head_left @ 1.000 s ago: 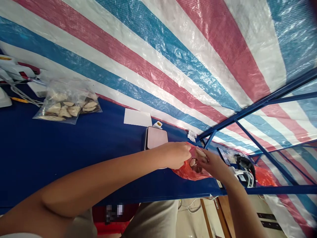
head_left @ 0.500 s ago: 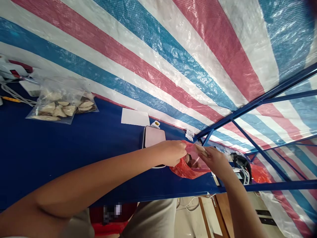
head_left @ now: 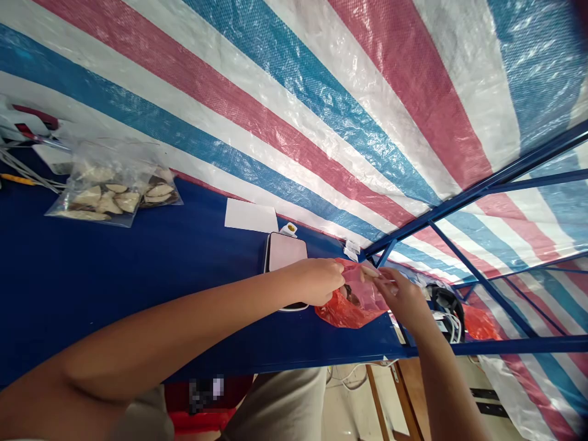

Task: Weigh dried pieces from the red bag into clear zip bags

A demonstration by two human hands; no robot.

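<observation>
A red plastic bag lies with its mouth open near the right end of the blue table, brown pieces visible inside. Its left rim is pinched in the closed fingers of my left hand. At the opposite side of the mouth, my right hand grips a pale dried slice between thumb and fingers. Below my left forearm sits a flat device with a pale top plate, partly covered by the arm.
Clear zip bags of pale dried slices lie at the far left, by cables. A white paper and a small white roll are behind the flat device. Blue metal bars frame the right end, with a striped tarp behind.
The pale slice and my right fingers have shifted slightly at the bag's mouth. My left hand keeps its hold on the rim. The view has moved a little.
</observation>
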